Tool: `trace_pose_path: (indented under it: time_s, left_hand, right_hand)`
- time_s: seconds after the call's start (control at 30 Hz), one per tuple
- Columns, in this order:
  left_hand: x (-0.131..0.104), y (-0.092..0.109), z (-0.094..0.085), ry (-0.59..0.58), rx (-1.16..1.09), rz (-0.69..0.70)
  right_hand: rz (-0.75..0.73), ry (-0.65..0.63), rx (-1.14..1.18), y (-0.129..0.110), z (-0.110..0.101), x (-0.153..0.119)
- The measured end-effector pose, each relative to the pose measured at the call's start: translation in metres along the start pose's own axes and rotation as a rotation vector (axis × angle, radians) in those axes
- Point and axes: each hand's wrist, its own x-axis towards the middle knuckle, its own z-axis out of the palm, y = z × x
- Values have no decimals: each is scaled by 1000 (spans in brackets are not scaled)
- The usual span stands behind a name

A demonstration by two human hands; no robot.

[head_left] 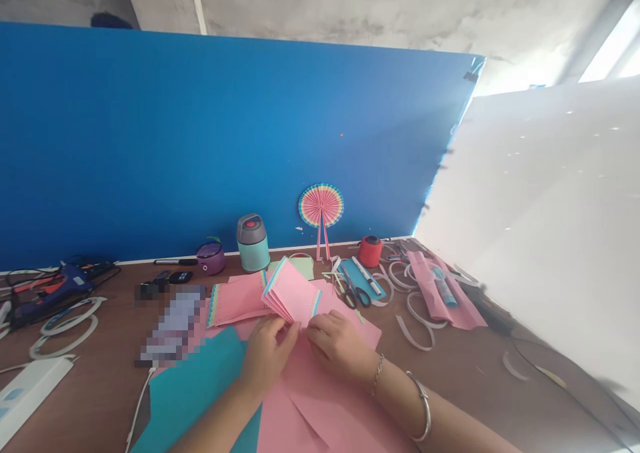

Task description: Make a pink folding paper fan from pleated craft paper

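The folded pink paper (293, 287) is edged in blue and yellow.

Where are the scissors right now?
In the head view, right of centre: the scissors lie on the table, just left of the white marker and beyond the person's right hand.

Folded paper (291, 291) matt; bangle (427, 406) glossy metal; tabletop (460, 366) apparently smooth wood.

Bare hands (340, 343), chain bracelet (379, 374), silver bangle (427, 405), both on right arm (399, 398)
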Motion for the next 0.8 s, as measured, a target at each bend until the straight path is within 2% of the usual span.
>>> trace_pose_path:
  time_s: [0.07,0.13,0.23,0.3,0.37,0.5,0.6,0.7,0.8]
  left_hand:
    - [1,-6,1,49,-5,24]
    - [3,-10,0,117,8,95]
    - [4,-13,-5,230,110,273]
    - [4,-12,-8,232,208,371]
    - [4,-9,-8,154,291,426]
    - [4,-2,-5,-30,395,518]
    - [6,-1,-3,-106,438,530]
    - [8,-5,-3,-129,424,478]
    - [8,-11,-7,-74,368,458]
  right_hand:
    - [-45,17,-1,-1,-1,0]
    - [-60,96,3,-2,-3,-1]
    - [-37,333,-32,-5,-9,-5]
    - [-13,437,-84,-7,-12,-5]
    - [25,402,-116,-6,-13,-4]
    - [88,120,-92,4,-11,0]
    - [84,0,-68,16,-7,-1]
    - [64,1,-26,28,-6,-4]
    - [42,142,17,33,-6,-7]
